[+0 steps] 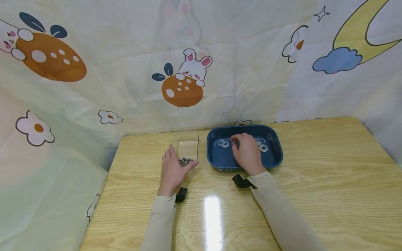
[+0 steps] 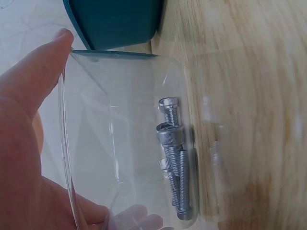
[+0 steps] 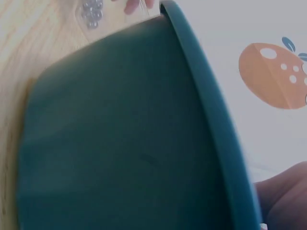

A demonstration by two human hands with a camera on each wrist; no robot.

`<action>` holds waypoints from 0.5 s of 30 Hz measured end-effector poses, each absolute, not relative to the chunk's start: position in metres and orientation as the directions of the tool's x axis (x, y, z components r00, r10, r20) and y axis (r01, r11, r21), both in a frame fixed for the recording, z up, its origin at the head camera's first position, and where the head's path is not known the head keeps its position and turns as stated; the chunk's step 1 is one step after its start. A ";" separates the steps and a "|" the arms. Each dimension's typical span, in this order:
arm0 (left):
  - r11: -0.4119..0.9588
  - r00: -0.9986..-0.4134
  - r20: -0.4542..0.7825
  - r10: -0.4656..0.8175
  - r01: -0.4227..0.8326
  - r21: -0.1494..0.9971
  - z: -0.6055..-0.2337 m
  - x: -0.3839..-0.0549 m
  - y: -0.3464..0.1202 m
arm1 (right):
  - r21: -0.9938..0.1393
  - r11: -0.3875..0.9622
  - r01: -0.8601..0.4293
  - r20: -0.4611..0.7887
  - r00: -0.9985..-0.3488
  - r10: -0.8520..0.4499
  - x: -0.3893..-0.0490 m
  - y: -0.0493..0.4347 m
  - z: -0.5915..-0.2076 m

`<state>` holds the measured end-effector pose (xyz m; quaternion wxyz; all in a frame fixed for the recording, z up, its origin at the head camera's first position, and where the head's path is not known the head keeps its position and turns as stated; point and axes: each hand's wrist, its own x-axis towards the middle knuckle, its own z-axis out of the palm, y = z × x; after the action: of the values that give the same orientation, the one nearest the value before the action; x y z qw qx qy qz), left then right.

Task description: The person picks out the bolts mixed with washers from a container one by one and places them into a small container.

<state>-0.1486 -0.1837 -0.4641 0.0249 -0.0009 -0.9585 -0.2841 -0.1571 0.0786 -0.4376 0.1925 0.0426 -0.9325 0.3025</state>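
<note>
My left hand [image 1: 173, 170] grips a clear plastic box [image 2: 91, 129] by its sides, thumb at one edge and fingers at the opposite wall. Several silver socket-head bolts [image 2: 175, 143] lie together on the bottom of the box. Over the dark blue tray [image 1: 216, 164], my right hand [image 1: 248, 153] pinches a thin washer [image 1: 231, 141] between thumb and fingertips, seen nearly edge-on. Flat metal washers [image 1: 223, 143] lie in the tray left of that hand, and more washers [image 1: 263, 148] to its right. In the right wrist view the tray's wall hides the fingertips.
Both containers stand side by side near the back edge of a wood-grain table [image 1: 329, 181]. Behind them hangs a cloth [image 1: 251, 69] printed with rabbits and flowers. A black wrist-camera mount [image 1: 242, 181] sits at the right cuff, close to the tray's front.
</note>
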 end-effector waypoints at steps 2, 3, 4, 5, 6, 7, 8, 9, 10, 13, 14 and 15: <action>0.842 -0.999 0.048 -0.014 0.014 0.540 -0.464 -0.149 -0.184 | -0.548 0.813 -0.198 0.389 -0.920 0.038 -0.156 0.076 -0.438; 0.843 -0.999 0.049 -0.015 0.014 0.537 -0.464 -0.149 -0.184 | -0.549 0.812 -0.199 0.392 -0.919 0.039 -0.156 0.074 -0.438; 0.843 -0.999 0.050 -0.016 0.014 0.538 -0.464 -0.149 -0.184 | -0.550 0.810 -0.202 0.394 -0.918 0.039 -0.156 0.072 -0.438; 0.843 -0.999 0.051 -0.017 0.014 0.538 -0.464 -0.149 -0.184 | -0.551 0.809 -0.205 0.395 -0.918 0.036 -0.155 0.071 -0.438; 0.844 -0.999 0.052 -0.018 0.013 0.536 -0.464 -0.149 -0.184 | -0.552 0.808 -0.205 0.394 -0.918 0.036 -0.155 0.069 -0.438; 0.843 -0.998 0.053 -0.018 0.013 0.538 -0.464 -0.149 -0.184 | -0.553 0.807 -0.210 0.395 -0.918 0.031 -0.155 0.067 -0.438; 0.843 -0.998 0.052 -0.017 0.014 0.538 -0.463 -0.149 -0.184 | -0.554 0.804 -0.217 0.397 -0.917 0.027 -0.154 0.065 -0.437; 0.842 -0.998 0.052 -0.016 0.014 0.540 -0.463 -0.149 -0.184 | -0.554 0.802 -0.224 0.399 -0.917 0.020 -0.154 0.063 -0.437; 0.841 -0.998 0.052 -0.016 0.015 0.542 -0.463 -0.149 -0.184 | -0.552 0.801 -0.230 0.399 -0.917 0.013 -0.153 0.062 -0.437; 0.838 -0.999 0.052 -0.015 0.016 0.545 -0.462 -0.149 -0.184 | -0.543 0.804 -0.243 0.402 -0.916 -0.006 -0.152 0.057 -0.438; 0.839 -0.999 0.051 -0.015 0.015 0.544 -0.462 -0.149 -0.184 | -0.539 0.805 -0.247 0.401 -0.916 -0.012 -0.152 0.055 -0.438; 0.838 -0.998 0.053 -0.017 0.014 0.545 -0.462 -0.149 -0.184 | -0.536 0.806 -0.251 0.400 -0.916 -0.019 -0.152 0.053 -0.438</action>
<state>-0.1488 -0.1840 -0.4616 0.0279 0.0008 -0.9582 -0.2846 -0.1523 0.0531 -0.4379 0.1914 0.0723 -0.9309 0.3027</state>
